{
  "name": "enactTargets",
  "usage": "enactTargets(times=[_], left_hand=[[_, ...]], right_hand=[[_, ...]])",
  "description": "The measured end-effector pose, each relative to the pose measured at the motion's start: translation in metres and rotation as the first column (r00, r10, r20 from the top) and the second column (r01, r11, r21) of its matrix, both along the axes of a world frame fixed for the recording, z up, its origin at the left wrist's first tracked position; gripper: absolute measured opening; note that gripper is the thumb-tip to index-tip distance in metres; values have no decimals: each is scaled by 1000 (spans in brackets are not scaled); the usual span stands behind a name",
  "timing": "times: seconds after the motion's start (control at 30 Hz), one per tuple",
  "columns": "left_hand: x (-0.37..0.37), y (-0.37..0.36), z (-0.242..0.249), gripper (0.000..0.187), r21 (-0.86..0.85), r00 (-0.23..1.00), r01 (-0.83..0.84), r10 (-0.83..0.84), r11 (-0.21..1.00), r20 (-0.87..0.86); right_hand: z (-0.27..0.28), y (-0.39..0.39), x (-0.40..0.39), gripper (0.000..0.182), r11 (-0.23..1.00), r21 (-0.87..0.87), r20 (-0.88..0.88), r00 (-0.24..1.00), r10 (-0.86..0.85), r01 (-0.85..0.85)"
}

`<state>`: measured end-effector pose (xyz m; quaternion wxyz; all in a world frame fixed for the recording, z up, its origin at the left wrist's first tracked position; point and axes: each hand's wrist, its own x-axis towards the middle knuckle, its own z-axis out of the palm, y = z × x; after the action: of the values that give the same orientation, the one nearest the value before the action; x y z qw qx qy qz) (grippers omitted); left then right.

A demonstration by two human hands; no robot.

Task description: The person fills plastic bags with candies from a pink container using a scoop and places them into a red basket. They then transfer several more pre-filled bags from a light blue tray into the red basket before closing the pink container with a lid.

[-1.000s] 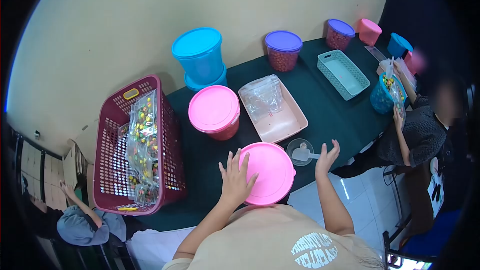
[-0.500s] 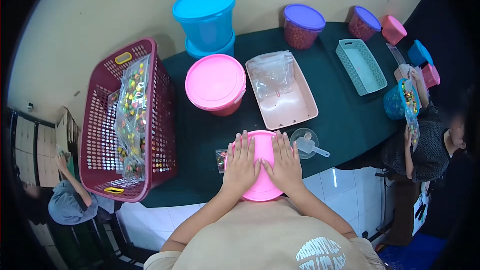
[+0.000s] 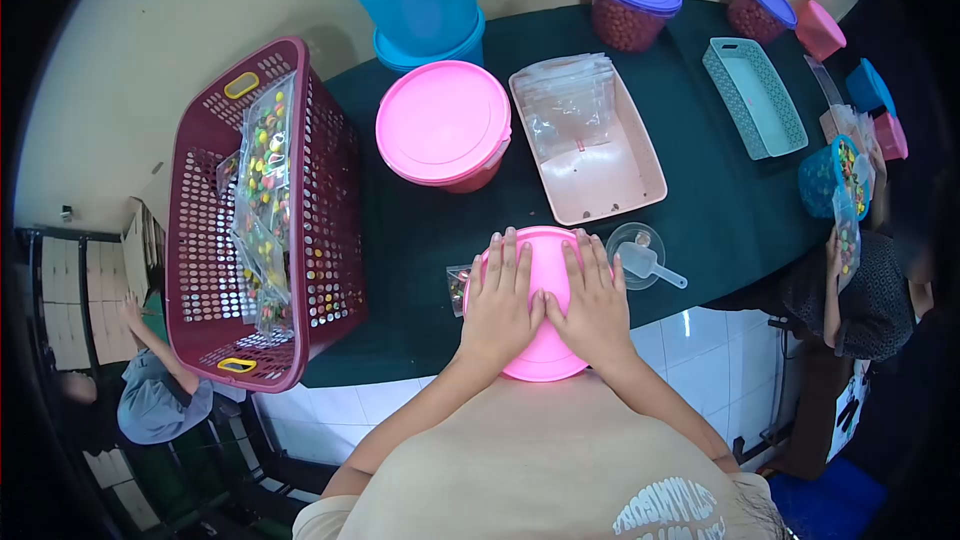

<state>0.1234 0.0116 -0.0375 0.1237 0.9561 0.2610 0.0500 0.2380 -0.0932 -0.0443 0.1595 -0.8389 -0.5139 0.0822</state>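
Observation:
A round pink lid (image 3: pixel 545 345) sits right in front of my body at the table's near edge; what is under it is hidden. My left hand (image 3: pixel 503 305) lies flat on its left half, fingers stretched out. On the right half rests my right hand (image 3: pixel 594 300), also flat, with the two thumbs close together. Partly behind my left hand is a small clear bag of colourful candies (image 3: pixel 458 288). Just right of my right fingertips, a clear scoop (image 3: pixel 640 262) lies on a round transparent dish (image 3: pixel 625 235).
A maroon basket (image 3: pixel 330 240) with candy bags stands left. Beyond the lid are a pink-lidded tub (image 3: pixel 445 125), stacked blue tubs (image 3: pixel 420 10), a tray (image 3: pixel 600 195) of plastic bags, purple-lidded tubs (image 3: pixel 632 10) and a pale green basket (image 3: pixel 755 100). Co-workers are at both sides.
The view has shifted, so the table things appear higher and mostly further right. Both my hands stay flat on the pink lid. The co-worker's hand at left has shifted slightly.

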Motion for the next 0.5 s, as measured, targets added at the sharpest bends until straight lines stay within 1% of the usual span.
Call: enactTargets(times=[0.23,0.3,0.4,0.5], left_hand=[[-1,-3,1,64,22,999,28,-28,999,-28],[-2,-4,0,65,18,999,28,-28,999,-31],[-4,-6,-2,65,20,1000,22,-21,1000,-8],[-3,-6,-1,64,57,999,26,-28,998,19]], right_hand=[[-1,-9,-3,66,999,34,21,1000,5,-6],[-3,-11,-3,67,989,143,-58,998,-23,31],[-5,-12,-4,66,987,156,-56,998,-27,35],[-10,-16,-4,64,981,191,-64,997,-32,44]])
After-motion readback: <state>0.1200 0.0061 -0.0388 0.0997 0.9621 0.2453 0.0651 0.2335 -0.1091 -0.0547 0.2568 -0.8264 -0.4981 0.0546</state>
